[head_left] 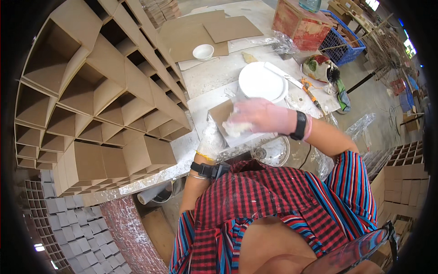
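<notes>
My left hand [212,138], in a white glove with a yellow cuff, grips the near left side of a small box [220,112] with a brown face and a pale side. Over that box is my right hand [264,116], in a pink glove. Its fingers are closed round a crumpled off-white wad [236,129], cloth or sponge, pressed against or just above the box; the exact contact is hidden. Just beyond the right hand stands a round white tub [262,82]. An orange-handled tool [311,95] lies to its right.
Tall stacks of brown open boxes [107,86] crowd the left. Cardboard sheets [232,29] and a white bowl [203,52] lie at the back of the worktable [205,77]. Beyond it are a red crate [301,25], a blue basket [344,48] and a standing fan [392,52].
</notes>
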### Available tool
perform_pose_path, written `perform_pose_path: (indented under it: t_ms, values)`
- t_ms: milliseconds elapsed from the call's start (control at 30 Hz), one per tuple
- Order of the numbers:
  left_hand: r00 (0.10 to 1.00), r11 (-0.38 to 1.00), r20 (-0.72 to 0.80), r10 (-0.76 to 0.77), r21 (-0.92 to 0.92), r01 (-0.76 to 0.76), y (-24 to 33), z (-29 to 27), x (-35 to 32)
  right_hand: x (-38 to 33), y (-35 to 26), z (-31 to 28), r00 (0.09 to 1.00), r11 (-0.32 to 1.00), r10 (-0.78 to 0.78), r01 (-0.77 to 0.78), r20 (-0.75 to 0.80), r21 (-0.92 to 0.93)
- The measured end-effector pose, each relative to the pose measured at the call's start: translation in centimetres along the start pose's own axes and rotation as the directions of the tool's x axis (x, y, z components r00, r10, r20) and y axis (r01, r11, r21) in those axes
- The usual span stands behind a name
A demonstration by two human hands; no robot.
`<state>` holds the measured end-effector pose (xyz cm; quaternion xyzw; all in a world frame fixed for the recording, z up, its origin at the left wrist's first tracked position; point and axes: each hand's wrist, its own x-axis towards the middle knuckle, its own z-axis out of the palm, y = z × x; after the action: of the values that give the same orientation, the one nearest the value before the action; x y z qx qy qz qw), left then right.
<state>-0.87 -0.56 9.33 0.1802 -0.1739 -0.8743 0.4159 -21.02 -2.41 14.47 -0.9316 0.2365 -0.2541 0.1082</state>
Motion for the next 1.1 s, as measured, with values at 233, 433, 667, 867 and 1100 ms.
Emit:
perform_pose_path:
  t_ms: [233, 433, 667, 867, 1100]
  values:
    - [0.981, 0.949, -0.151, 0.126, 0.307, -0.075, -0.5, 1.3, -0.4, 1.3, 2.4, -1.9, 0.965, 0.963, 0.258, -0.261, -0.045, -0.067]
    - [0.958, 0.875, 0.28, -0.07, 0.478, -0.075, -0.8, -4.0, 1.6, 1.1, -2.0, -0.7, 0.963, 1.0, 0.014, -0.007, 0.271, -0.027]
    - [0.971, 0.976, -0.239, 0.008, 0.215, 0.045, -1.2, 0.4, 0.1, 2.7, 1.3, -1.8, 0.966, 0.959, 0.244, -0.253, -0.083, -0.127]
    - [0.992, 0.568, 0.118, -0.033, 0.819, -0.079, -0.5, -3.8, 1.4, 2.1, -3.0, -0.2, 0.976, 0.999, -0.005, -0.004, 0.219, 0.039]
    - [0.968, 0.974, -0.252, -0.011, 0.217, 0.068, -1.4, -0.6, -0.6, 3.0, 2.2, -0.6, 0.967, 0.98, 0.19, -0.198, -0.167, -0.032]
